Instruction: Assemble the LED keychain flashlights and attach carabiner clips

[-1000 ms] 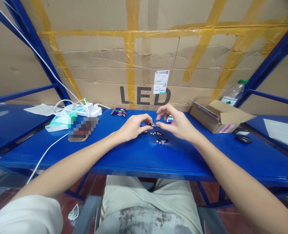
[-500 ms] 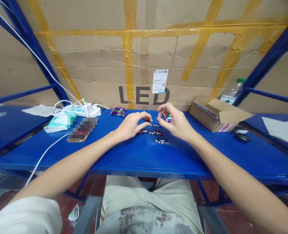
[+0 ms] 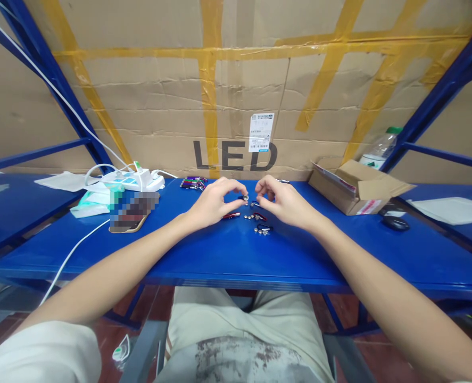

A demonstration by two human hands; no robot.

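My left hand [image 3: 216, 201] is closed, thumb and fingertips pinching a small metal tube [image 3: 245, 197] whose round open end faces right. Just across from it, my right hand [image 3: 286, 202] has its fingers curled in toward the thumb; whatever they hold, if anything, is too small to make out. Under the left fingers lies a red metal tube [image 3: 231, 215]. Between and below the hands are a blue carabiner clip [image 3: 255, 204], a red carabiner clip [image 3: 261, 216] and a black carabiner clip [image 3: 265, 227], with several silver button cells [image 3: 261, 231] beside them.
A bundle of coloured metal tubes with clips [image 3: 193, 183] lies behind my left hand. Leftward are a phone [image 3: 135, 213], a power strip [image 3: 151, 182] and a green-white packet [image 3: 96, 203]. Rightward stand an open cardboard box [image 3: 359, 186], a black mouse [image 3: 395, 222] and a bottle [image 3: 383, 149].
My right hand has shifted slightly left toward the left hand, its fingers curling in more. The tube in my left hand has turned so its open end shows more.
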